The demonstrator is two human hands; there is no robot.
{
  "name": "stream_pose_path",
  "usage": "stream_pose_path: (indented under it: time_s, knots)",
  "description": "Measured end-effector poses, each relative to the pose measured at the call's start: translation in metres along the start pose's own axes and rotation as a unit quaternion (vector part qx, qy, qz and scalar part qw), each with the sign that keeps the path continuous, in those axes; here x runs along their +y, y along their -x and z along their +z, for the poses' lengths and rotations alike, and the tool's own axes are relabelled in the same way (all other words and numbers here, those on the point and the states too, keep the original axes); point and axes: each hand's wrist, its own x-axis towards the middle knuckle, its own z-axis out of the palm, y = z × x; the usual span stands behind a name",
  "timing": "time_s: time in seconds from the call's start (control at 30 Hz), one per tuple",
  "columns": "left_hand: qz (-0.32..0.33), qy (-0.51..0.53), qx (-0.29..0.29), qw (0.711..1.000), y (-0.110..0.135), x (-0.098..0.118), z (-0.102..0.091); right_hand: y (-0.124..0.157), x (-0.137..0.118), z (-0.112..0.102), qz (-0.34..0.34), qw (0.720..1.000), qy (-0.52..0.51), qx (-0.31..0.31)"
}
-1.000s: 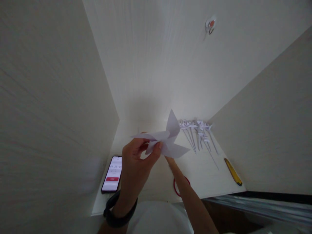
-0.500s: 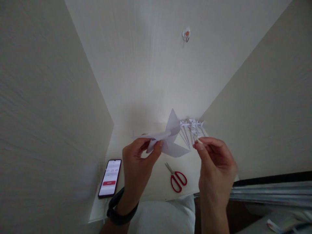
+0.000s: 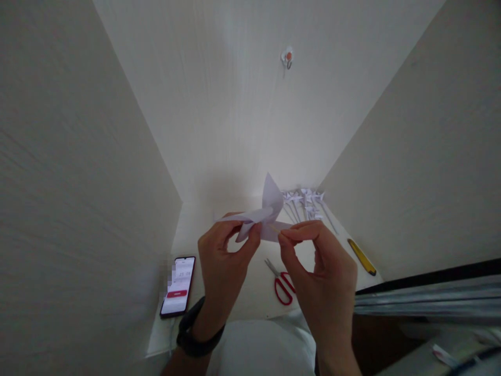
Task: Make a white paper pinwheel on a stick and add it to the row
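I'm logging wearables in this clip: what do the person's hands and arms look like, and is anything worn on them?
Both hands are bare, with no gloves and no rings that show. The left hand has a black band around its wrist, like a watch or fitness strap; no face or display shows on it. The right hand has nothing on its wrist. No sleeves cover what shows of either forearm.

Pale cream wood-grain panels (image 3: 78, 156) close in on the left, back and right of a small white desk (image 3: 256, 295); a round wall hook (image 3: 287, 56) sits high on the back panel; the light is dim
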Motion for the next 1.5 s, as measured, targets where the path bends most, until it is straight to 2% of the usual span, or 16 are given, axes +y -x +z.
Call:
stream_pose_path:
  time_s: [0.2, 0.5, 0.77, 0.93, 1.33, 1.5]
  knots:
    - [0.042, -0.024, 0.003, 0.999, 0.001, -0.001, 0.003, -0.006, 0.000, 0.003, -0.028, 0.999, 0.038, -0.003]
    - [0.077, -0.033, -0.008, 0.996, 0.001, -0.001, 0.004, -0.004, 0.004, 0.006, -0.004, 0.999, 0.049, 0.010]
    - [0.081, -0.041, -0.015, 0.996, 0.001, -0.002, 0.005, -0.003, 0.005, 0.009, -0.013, 0.995, 0.098, 0.024]
    - [0.096, -0.044, -0.017, 0.994, 0.001, -0.002, 0.005, -0.002, 0.005, 0.011, -0.022, 0.995, 0.096, 0.027]
    - [0.083, -0.085, -0.017, 0.993, 0.000, 0.000, 0.006, -0.002, 0.010, 0.010, -0.027, 0.995, 0.098, 0.016]
    - [0.085, -0.076, -0.010, 0.993, 0.001, -0.003, 0.007, -0.003, 0.010, 0.010, -0.034, 0.991, 0.126, 0.025]
